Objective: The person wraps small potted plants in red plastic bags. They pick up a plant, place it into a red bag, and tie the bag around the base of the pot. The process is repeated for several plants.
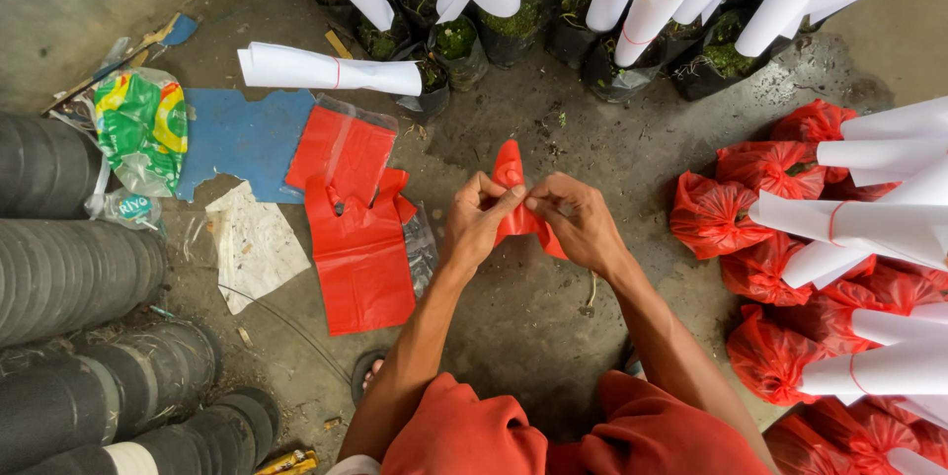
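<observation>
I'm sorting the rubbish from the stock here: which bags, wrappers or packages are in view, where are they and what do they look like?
Red plastic bag: crumpled, pinched between left hand and right hand.
Flat red bags: stacked on the ground, left of the hands.
Printed wrapper: far left, crumpled, green, yellow and red.
Red bagged bundles: right side, rounded, each with a white paper cone.
Black nursery bags: top, mossy.

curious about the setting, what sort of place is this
Probably a plant nursery's packing spot: seedlings in black grow bags wrapped in white paper cones, finished ones bagged in red plastic, on a bare concrete floor.
</observation>
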